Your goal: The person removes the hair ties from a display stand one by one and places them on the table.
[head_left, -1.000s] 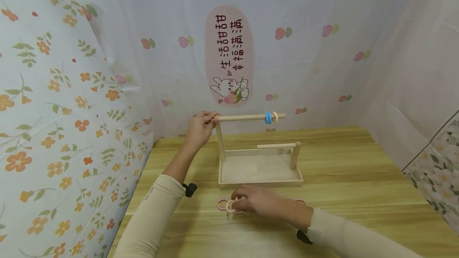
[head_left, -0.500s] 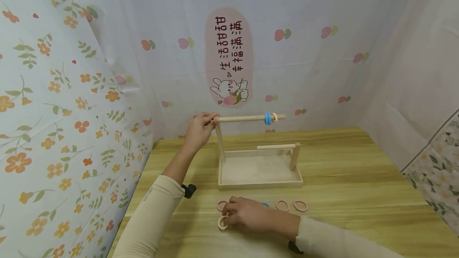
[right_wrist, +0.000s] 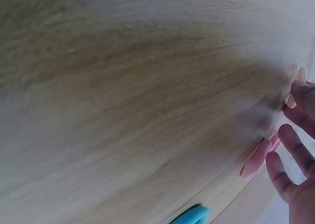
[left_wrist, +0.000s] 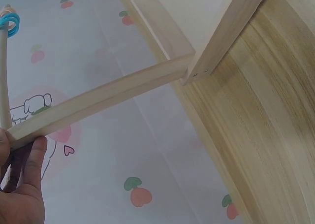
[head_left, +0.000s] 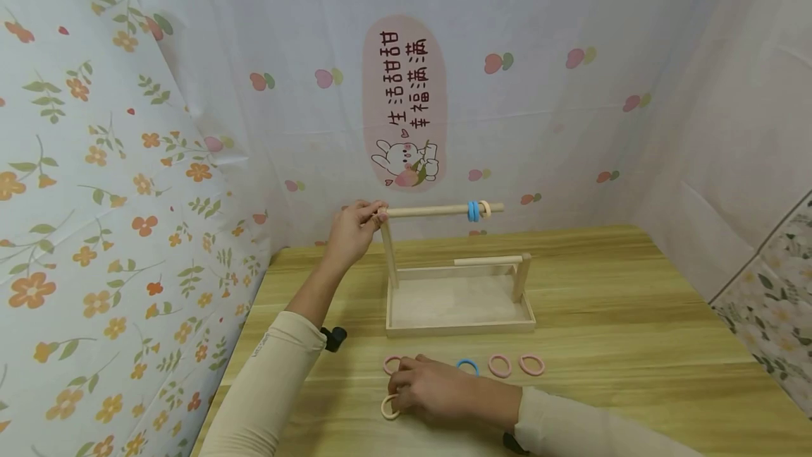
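Observation:
My left hand [head_left: 355,231] grips the top of the upright post [head_left: 390,256] on a wooden rack, where the upper rod [head_left: 431,210] begins. Two blue rings [head_left: 473,211] and a cream ring [head_left: 487,209] hang near that rod's right end. In front of the rack, my right hand [head_left: 438,386] pinches another cream ring [head_left: 383,409] at the tabletop. Thumb and forefinger meet its edge in the right wrist view, with the other fingers spread. Behind that hand a pink ring [head_left: 385,365] is partly covered.
To the right lie a blue ring [head_left: 467,361] and two pink rings, one nearer [head_left: 509,365] and one farther right [head_left: 533,374]. The rack's tray [head_left: 459,331] rests on the wooden table [head_left: 603,302]; its lower rod [head_left: 488,260] carries no ring. Patterned cloth [head_left: 539,125] hangs behind.
My right hand has moved toward me and slightly left with the cream ring, away from the pink ring it overlapped. The rings at right came into view. My left hand stayed put.

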The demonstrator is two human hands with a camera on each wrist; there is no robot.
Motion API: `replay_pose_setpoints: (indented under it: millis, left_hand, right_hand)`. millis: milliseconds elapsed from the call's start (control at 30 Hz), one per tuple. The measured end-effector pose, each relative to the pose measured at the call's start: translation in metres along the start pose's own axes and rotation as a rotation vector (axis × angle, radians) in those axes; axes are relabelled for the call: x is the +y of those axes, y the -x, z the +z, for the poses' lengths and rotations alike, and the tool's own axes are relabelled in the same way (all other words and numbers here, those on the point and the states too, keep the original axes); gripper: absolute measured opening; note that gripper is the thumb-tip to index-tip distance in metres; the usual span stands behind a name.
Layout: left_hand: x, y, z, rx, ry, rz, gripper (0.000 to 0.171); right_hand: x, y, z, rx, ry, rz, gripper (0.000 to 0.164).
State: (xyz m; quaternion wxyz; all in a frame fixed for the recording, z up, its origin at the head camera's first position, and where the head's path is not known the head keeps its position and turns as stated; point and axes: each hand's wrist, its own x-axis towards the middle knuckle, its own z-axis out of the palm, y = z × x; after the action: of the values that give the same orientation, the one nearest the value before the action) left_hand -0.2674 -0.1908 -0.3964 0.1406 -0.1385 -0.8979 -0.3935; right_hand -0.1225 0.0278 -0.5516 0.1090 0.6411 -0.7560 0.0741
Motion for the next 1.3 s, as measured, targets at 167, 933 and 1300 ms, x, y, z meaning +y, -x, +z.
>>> replay_pose_setpoints:
  millis: [167, 933, 1300]
  left_hand:
    - [-0.001, 0.001, 0.000, -0.003, 0.013, -0.008, 0.041]
    - [-0.007, 0.004, 0.002, -0.005, 0.047, -0.005, 0.038]
    - [-0.004, -0.001, 0.000, -0.013, 0.027, -0.004, 0.042]
  right_hand:
    - [-0.002, -0.001, 0.003, -0.024, 0.061, 0.007, 0.014]
    - [-0.007, 0.002, -0.012, 0.011, -0.010, 0.040, 0.012]
    - [0.021, 0.017, -0.045, 0.043, 0.006, 0.095, 0.027]
